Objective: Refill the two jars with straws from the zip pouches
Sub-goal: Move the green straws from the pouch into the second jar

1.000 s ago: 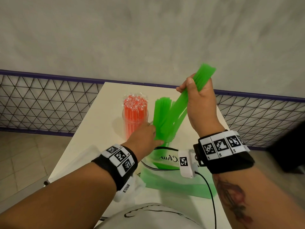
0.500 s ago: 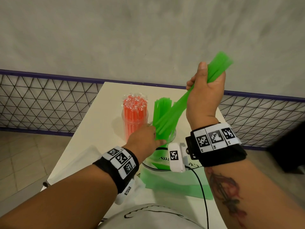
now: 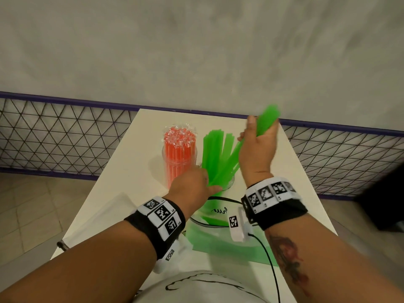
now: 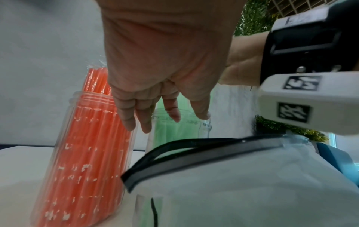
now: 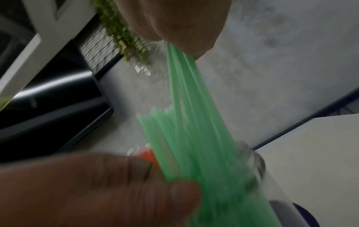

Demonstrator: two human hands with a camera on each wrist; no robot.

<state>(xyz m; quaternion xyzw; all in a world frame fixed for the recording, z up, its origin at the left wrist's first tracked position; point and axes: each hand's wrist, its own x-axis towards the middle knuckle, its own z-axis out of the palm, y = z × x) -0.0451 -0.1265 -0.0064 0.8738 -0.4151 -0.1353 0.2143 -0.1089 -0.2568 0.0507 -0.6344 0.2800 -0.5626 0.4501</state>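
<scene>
The right hand (image 3: 256,147) is clenched round a bundle of green straws (image 3: 227,162) whose lower ends slant into the clear jar (image 3: 229,185) near the table's (image 3: 306,182) middle. The left hand (image 3: 192,184), fingers straight, rests against that jar. The orange-straw jar (image 3: 179,158) stands just beside, leftward. The near-edge zip pouch (image 3: 218,235) carries illegible cursive writing.

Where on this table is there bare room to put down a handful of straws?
Bare tabletop shows right of the green-straw jar, out to the right edge. A smaller strip lies left of the orange-straw jar. The near middle is crowded: the green zip pouch, an emptier clear pouch at left, both forearms, and the two jars close together.
</scene>
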